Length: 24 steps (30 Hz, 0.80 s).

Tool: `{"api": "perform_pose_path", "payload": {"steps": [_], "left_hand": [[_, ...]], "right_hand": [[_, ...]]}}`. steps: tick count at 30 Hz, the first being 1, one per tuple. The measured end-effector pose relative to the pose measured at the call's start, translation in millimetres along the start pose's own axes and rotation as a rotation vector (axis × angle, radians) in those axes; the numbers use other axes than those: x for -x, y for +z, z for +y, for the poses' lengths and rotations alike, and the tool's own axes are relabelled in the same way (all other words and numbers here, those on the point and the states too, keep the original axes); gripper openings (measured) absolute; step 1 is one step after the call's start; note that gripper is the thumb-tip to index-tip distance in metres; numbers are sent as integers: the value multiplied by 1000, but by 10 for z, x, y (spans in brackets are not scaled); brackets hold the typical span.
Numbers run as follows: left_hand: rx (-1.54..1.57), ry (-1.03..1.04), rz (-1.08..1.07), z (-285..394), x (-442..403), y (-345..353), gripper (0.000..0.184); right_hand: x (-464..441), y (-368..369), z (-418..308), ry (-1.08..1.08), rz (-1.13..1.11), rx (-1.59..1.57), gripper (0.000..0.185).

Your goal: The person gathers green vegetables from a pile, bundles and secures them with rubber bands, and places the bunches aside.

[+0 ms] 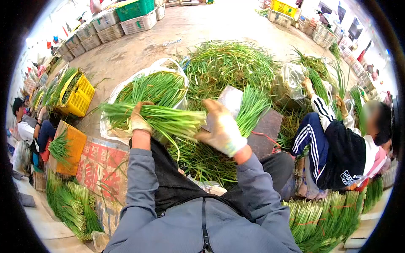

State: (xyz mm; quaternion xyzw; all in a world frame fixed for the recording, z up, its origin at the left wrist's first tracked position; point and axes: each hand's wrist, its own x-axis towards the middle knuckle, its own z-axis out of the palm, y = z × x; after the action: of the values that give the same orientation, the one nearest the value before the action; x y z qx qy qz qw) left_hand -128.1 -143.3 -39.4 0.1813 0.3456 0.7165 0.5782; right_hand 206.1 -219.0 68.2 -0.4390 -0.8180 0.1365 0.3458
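Note:
My left hand (139, 119), in a pale work glove, is closed around a bunch of chives (171, 119) held level in front of me. The leafy tips point left and the paler stem ends, slightly blurred, point right. My right hand (221, 128), gloved too, is beside those stem ends with fingers spread and nothing in its grasp. Just right of it, another bunch of chives (252, 110) lies on a dark board (266, 128). Behind my left hand stands a white sack (185, 86) filled with loose chives.
A large heap of chives (230, 63) lies ahead on the floor. Tied bundles (327, 217) stand at lower right, more bundles (74, 206) at lower left. A co-worker (337, 143) sits at right, another person (31, 122) at left near a yellow crate (78, 95). Stacked crates (105, 27) stand behind.

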Motion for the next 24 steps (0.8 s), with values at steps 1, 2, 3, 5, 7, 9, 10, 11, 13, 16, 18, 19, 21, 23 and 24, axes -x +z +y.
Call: {"api": "perform_pose_path", "payload": {"steps": [1, 2, 3, 5, 7, 9, 10, 11, 13, 16, 18, 19, 21, 23, 24], "left_hand": [[-52, -23, 84, -51, 107, 227, 30], [-16, -74, 57, -153, 143, 326, 26], [21, -124, 32, -222, 154, 376, 23], [22, -283, 81, -221, 273, 535, 18], [22, -298, 16, -202, 368, 554, 26], [160, -393, -132, -198, 651, 701, 36], [117, -441, -296, -275, 549, 551, 43], [225, -493, -314, -425, 483, 440, 53], [339, -516, -522, -393, 764, 790, 62], [385, -437, -479, -690, 601, 583, 62], [413, -482, -465, -800, 504, 420, 56], [425, -487, -450, -857, 471, 359, 52], [460, -496, -372, -925, 396, 316, 58], [474, -501, -365, -919, 340, 289, 57], [479, -512, -359, -932, 328, 272, 57]], "right_hand": [[-11, 107, -90, -60, -89, 96, 96], [-34, 326, -66, -44, -103, 106, 94], [-45, 493, -12, -31, -117, 115, 93], [-94, 588, 255, 169, -496, -191, 62], [-2, 607, 418, 304, -501, -596, 48], [110, 667, 482, 345, -468, -749, 40], [109, 599, 383, 451, -521, -877, 39], [100, 518, 282, 558, -569, -1002, 37], [184, 754, 351, 587, -569, -1144, 35], [303, 842, 454, 746, -608, -1288, 38], [345, 851, 514, 780, -639, -1257, 39], [351, 808, 501, 730, -630, -1066, 38], [346, 793, 505, 500, -457, -544, 45], [401, 783, 509, 375, -135, -281, 44], [367, 708, 463, 240, -34, -127, 38]]}}
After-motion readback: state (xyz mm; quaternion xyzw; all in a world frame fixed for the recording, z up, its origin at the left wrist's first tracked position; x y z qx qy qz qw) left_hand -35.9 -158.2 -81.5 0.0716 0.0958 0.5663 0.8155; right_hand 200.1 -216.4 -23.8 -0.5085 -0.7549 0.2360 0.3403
